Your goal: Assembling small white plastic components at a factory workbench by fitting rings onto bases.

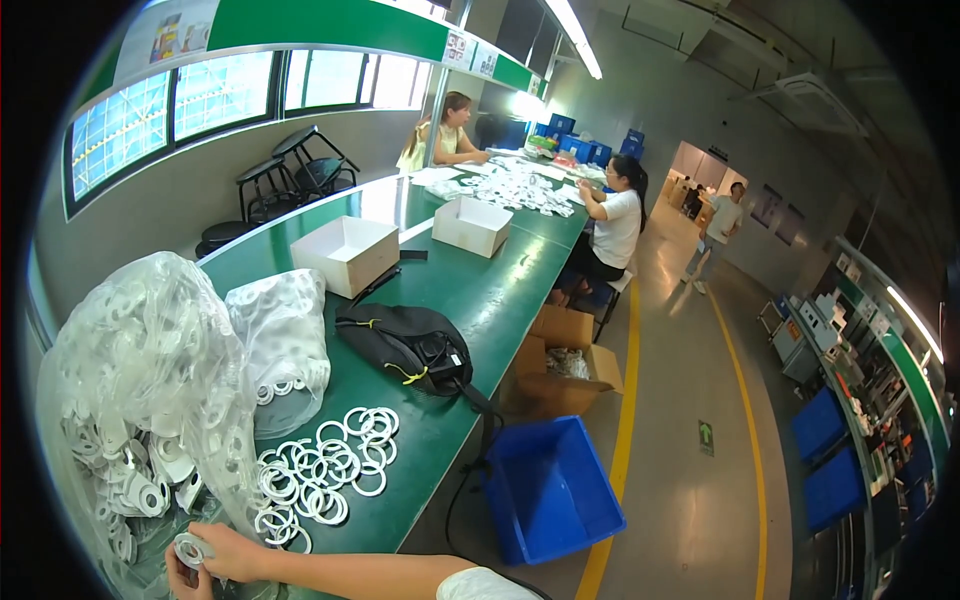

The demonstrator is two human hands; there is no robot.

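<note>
1. Both hands close on one small white ring-shaped part (192,550) at the near left corner of the surface (425,430): the right hand (225,552) grips it from the right, while the left hand (184,582), partly cut off by the picture's lower edge, holds it from below.
2. The part is just beside the large clear bag (150,320), where many white plastic pieces (142,485) show through the film.
3. Loose white rings (318,470) lie spread and overlapping, just right of that bag.
4. The work looks to be underway, with one part being handled. Judging by the bagged pieces and loose rings, much seems left.
5. No sorted finished stack shows near the hands, so how much is done cannot be told.
</note>
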